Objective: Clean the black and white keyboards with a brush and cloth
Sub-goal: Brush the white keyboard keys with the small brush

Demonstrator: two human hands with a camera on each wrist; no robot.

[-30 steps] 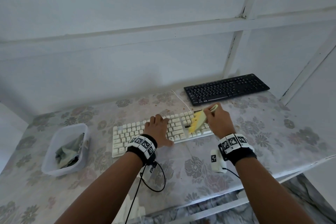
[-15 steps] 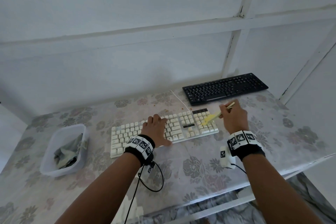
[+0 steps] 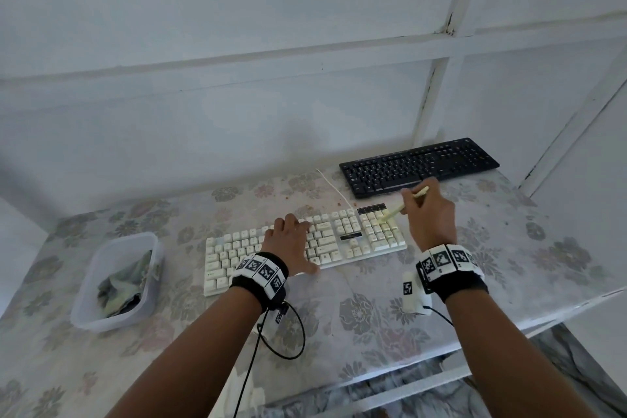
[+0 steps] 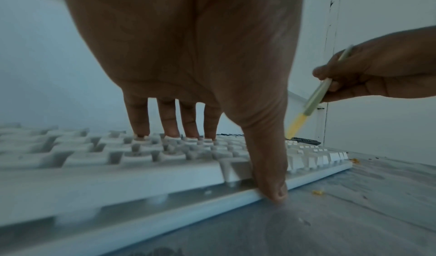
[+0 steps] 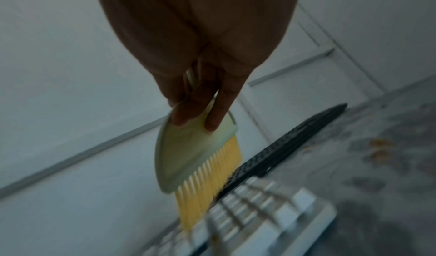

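Observation:
The white keyboard point(image 3: 342, 237) lies across the middle of the flowered table, with the black keyboard point(image 3: 419, 170) behind it to the right. My left hand point(image 3: 291, 241) lies flat on the white keys, fingers straight, thumb point(image 4: 271, 176) pressed against the front edge. My right hand point(image 3: 428, 218) grips a pale green brush point(image 5: 195, 153) with yellow bristles point(image 5: 202, 194). The bristle tips touch the number pad at the keyboard's right end point(image 3: 383, 224). In the left wrist view the brush point(image 4: 313, 99) slants down from the right hand point(image 4: 377, 73).
A clear plastic tub point(image 3: 117, 278) holding a crumpled cloth point(image 3: 124, 285) stands at the left. Orange crumbs point(image 4: 317, 192) lie on the tablecloth by the white keyboard. A white cable point(image 3: 334, 188) runs back from it. Walls close in behind and right; the table edge point(image 3: 509, 326) is near.
My right hand has swept the brush rightward along the white keyboard, from its middle keys to the number pad. The left hand has stayed on the keys.

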